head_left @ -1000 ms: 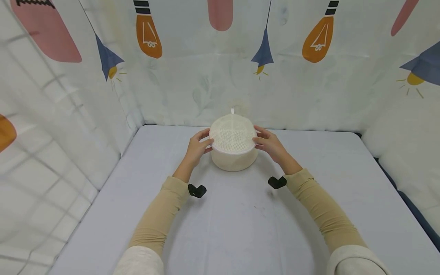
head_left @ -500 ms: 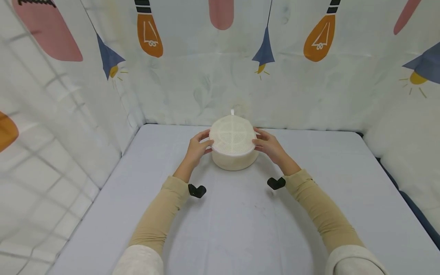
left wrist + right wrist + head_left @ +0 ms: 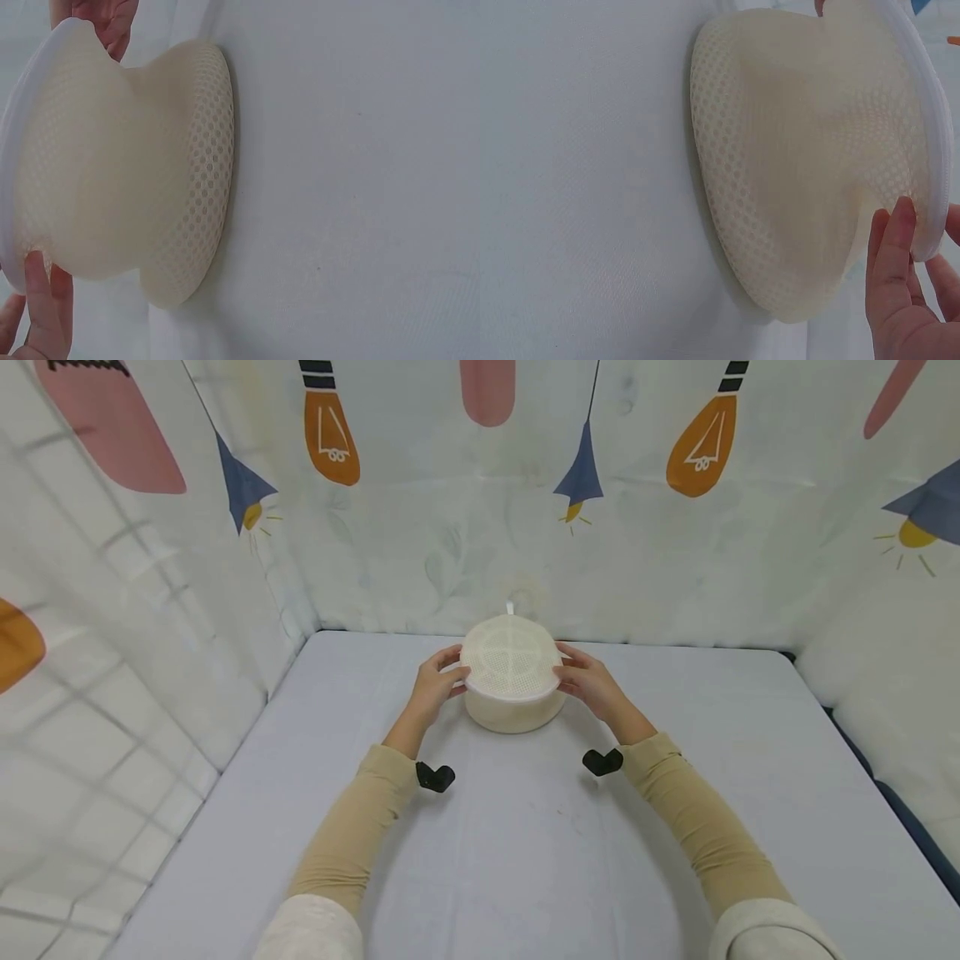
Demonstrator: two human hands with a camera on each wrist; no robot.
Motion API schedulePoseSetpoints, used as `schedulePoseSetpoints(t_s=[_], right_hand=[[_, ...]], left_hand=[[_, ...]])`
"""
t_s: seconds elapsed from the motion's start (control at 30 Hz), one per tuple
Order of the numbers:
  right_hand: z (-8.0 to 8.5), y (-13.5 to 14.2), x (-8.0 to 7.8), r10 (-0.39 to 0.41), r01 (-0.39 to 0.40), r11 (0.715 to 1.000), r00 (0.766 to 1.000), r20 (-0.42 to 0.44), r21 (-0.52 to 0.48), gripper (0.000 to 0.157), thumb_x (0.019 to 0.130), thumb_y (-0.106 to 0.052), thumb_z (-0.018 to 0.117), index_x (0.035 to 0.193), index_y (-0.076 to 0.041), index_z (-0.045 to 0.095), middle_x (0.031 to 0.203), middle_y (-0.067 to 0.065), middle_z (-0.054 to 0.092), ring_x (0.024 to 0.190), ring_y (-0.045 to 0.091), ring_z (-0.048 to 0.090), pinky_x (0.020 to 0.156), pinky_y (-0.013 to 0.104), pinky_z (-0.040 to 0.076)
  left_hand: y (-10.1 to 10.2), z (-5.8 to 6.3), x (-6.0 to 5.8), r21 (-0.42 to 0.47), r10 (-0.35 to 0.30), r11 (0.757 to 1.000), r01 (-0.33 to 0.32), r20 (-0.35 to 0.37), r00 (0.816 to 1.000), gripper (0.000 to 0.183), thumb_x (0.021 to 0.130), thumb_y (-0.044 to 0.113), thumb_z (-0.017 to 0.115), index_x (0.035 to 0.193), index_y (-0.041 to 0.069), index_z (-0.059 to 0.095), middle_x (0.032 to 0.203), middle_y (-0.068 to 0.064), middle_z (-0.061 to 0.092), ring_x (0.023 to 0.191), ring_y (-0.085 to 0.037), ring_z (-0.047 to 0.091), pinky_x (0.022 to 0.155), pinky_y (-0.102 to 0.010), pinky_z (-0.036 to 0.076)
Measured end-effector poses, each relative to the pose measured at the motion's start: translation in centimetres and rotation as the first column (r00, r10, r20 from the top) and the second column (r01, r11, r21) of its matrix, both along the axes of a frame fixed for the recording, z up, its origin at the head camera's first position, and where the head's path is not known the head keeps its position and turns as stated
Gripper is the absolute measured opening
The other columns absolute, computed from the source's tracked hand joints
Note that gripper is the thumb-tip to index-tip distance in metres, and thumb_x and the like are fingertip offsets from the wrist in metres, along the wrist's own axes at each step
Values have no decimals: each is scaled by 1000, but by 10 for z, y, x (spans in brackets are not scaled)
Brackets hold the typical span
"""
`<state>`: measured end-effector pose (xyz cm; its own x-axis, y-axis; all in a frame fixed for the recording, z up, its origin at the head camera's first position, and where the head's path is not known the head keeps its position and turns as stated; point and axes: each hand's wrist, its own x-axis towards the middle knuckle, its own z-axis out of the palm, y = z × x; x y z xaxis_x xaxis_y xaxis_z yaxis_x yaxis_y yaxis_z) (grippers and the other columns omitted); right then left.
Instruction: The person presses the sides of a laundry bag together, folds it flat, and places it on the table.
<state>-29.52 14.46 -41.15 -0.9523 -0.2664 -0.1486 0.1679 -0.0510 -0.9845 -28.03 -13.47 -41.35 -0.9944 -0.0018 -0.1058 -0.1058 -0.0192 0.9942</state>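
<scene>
A round, cream mesh laundry bag (image 3: 512, 664) stands on the table, its mesh top facing up and tilted a little toward me. White zipper trim runs round its upper rim, and a small white tab (image 3: 510, 608) sticks up at the back. My left hand (image 3: 437, 681) pinches the rim on the left, thumb above and fingers below. On the opposite side my right hand (image 3: 588, 681) pinches the same rim. In the left wrist view the bag's soft side (image 3: 105, 165) narrows at the middle, and its lower honeycomb-mesh edge rests on the cloth.
A pale cloth covers the table (image 3: 510, 843). Behind it hangs a white curtain (image 3: 390, 552) printed with bulbs and lamps, and white fabric walls (image 3: 105, 635) close in the sides. A black heart-shaped piece (image 3: 435, 777) sits at each cuff.
Both hands keep their hold on the rim. The bag's upper rim has sunk very slightly toward the table, and the head view has shifted a little.
</scene>
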Motion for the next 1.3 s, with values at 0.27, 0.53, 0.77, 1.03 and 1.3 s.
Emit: schedulePoseSetpoints(t_s=[0.27, 0.53, 0.77, 1.03, 1.3], right_hand=[[-7, 3, -3, -9, 10, 1000, 1000, 18, -27, 63, 103, 1, 55, 161, -9, 33, 150, 23, 44, 99, 12, 62, 85, 21, 54], [-16, 4, -4, -15, 16, 999, 999, 30, -33, 63, 103, 2, 54, 161, -7, 31, 151, 25, 43, 94, 10, 62, 84, 21, 54], [-18, 2, -6, -17, 17, 1000, 999, 38, 4, 64, 103, -1, 55, 161, -10, 31, 155, 23, 42, 96, 10, 61, 86, 21, 52], [-18, 1, -5, -26, 25, 999, 998, 59, 22, 62, 104, -4, 55, 161, -11, 33, 154, 22, 42, 97, 10, 61, 85, 20, 53], [-20, -1, -7, -22, 21, 1000, 998, 66, 21, 62, 104, -3, 54, 161, -10, 32, 156, 23, 41, 97, 10, 61, 84, 19, 53]], left_hand=[[4, -7, -1, -35, 10, 999, -10, -10, 1000, 54, 100, 3, 62, 152, 8, 48, 150, -14, 47, 121, -29, 59, 94, -36, 56], [5, -13, 1, -25, 4, 1000, -4, -15, 1000, 54, 100, 0, 61, 152, 5, 48, 150, -16, 47, 119, -30, 59, 95, -38, 56], [4, -15, 0, -25, 8, 1000, -8, -14, 1000, 54, 99, 0, 62, 152, 4, 48, 150, -17, 47, 119, -30, 59, 98, -42, 54], [5, -15, 1, -27, 21, 999, -21, 8, 1000, 54, 100, 0, 61, 151, 4, 48, 149, -17, 48, 120, -30, 59, 97, -40, 55], [4, -20, -1, -30, 13, 999, -12, 25, 1000, 54, 101, 1, 61, 152, 5, 47, 150, -17, 47, 121, -30, 58, 97, -38, 55]])
